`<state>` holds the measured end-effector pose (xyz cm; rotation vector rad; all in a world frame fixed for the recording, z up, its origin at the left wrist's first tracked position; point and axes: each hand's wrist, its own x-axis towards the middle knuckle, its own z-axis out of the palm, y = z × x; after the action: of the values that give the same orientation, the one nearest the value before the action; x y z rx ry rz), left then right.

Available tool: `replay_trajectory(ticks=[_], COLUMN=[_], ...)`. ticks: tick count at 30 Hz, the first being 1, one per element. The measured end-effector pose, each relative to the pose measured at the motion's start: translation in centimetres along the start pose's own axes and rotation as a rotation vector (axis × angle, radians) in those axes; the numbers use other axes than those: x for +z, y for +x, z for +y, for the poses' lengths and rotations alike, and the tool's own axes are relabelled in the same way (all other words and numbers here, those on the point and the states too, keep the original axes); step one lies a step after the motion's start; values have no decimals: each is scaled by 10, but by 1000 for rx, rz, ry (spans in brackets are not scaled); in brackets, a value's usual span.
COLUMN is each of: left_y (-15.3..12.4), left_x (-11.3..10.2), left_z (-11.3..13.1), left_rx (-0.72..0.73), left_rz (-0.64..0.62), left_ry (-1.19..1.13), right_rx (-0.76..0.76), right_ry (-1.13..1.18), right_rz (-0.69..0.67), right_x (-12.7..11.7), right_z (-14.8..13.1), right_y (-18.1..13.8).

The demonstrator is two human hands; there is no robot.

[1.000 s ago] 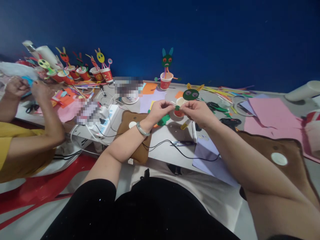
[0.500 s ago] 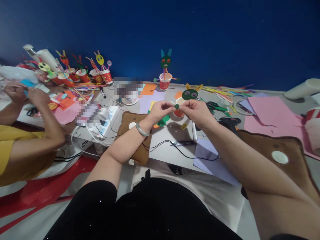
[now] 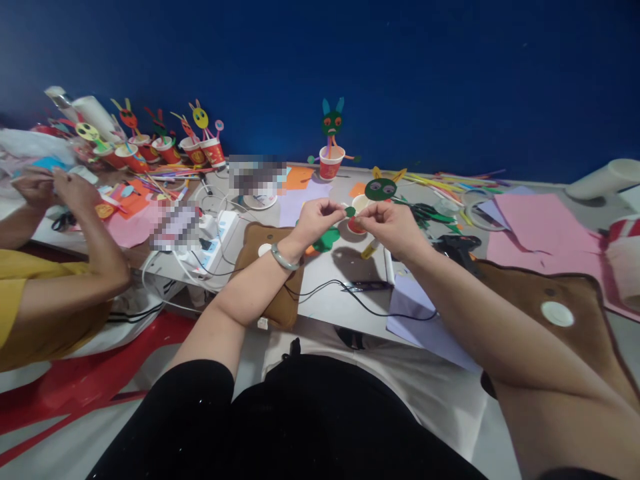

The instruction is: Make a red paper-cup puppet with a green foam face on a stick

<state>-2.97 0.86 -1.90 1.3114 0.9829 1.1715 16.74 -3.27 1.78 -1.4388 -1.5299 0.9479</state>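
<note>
My left hand (image 3: 316, 225) pinches a small green paper circle (image 3: 351, 211) by its edge, between thumb and fingertips. Close beside it, my right hand (image 3: 391, 229) has thumb and forefinger pressed together; whatever they may hold is too small to make out. Just behind the fingers stands a red and white paper cup (image 3: 357, 226), partly hidden by them. A green paper face (image 3: 381, 189) with yellow ears rises above my right hand. Under my left hand lies a larger green paper piece (image 3: 327, 240) with some orange beside it.
A finished-looking cup figure (image 3: 332, 160) stands at the back, with several more along the left. A power strip (image 3: 220, 243), a black cable (image 3: 320, 287), brown cushions (image 3: 273, 293), a glue gun (image 3: 460, 248) and pink paper (image 3: 533, 223) surround my arms. A co-worker's hands (image 3: 55, 190) work at left.
My right fingertips have come away slightly from the green circle, which now shows more fully in my left hand. The co-worker's hands have shifted a little.
</note>
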Motion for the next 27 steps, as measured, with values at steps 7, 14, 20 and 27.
replay_trajectory(ticks=[7, 14, 20, 27], left_y=[1, 0, 2, -1], left_x=[-2, -1, -2, 0], left_z=[-3, -4, -6, -2], left_rx=[63, 49, -13, -39], left_rz=[-69, -95, -79, -106], left_ry=[92, 54, 5, -30], right_rx=[-52, -46, -24, -13], right_ry=[-59, -87, -7, 2], right_rz=[25, 9, 16, 15], right_x=[-4, -3, -1, 1], right_z=[1, 5, 8, 5], right_y=[2, 3, 4, 0])
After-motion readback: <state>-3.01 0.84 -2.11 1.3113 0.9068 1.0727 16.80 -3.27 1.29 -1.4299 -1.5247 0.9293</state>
